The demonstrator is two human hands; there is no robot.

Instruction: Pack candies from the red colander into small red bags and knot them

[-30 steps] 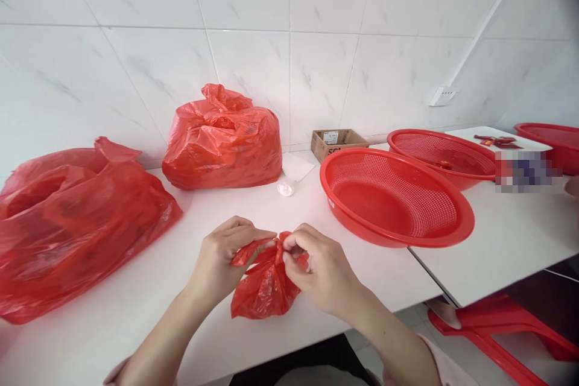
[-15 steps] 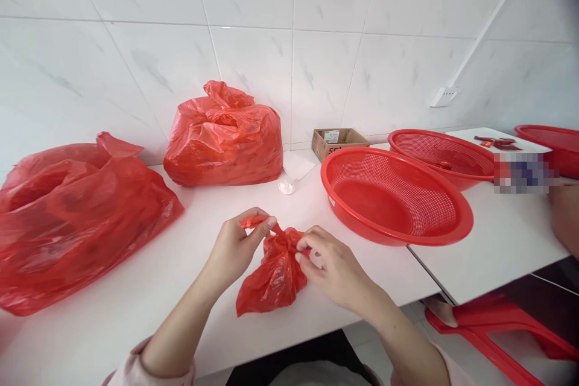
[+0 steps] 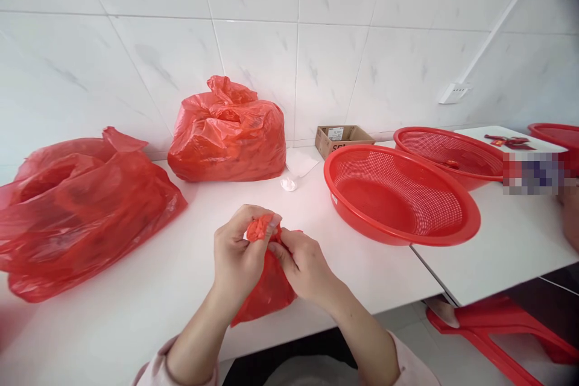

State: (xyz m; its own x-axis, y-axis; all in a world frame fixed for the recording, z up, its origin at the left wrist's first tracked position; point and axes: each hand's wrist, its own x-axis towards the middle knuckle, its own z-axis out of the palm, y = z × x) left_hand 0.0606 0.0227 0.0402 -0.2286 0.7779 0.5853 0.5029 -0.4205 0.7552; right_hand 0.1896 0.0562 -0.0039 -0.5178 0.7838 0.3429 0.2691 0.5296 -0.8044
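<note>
Left hand [image 3: 237, 256]: pinching the bunched top of the small bag [image 3: 270, 295]
Right hand [image 3: 312, 265]: grasping the same bag, close beside
Small bag: near side of the table [image 3: 362, 277]
Basket [image 3: 384, 208]: right, farther off

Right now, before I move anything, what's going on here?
A person's left hand pinches the bunched top of a small red plastic bag, and the right hand has its grip close beside, over the white table. The hands hide whether the top is knotted. A larger red bag sits at the left, another large red bag farther back, and a perforated red basket to the right.
</note>
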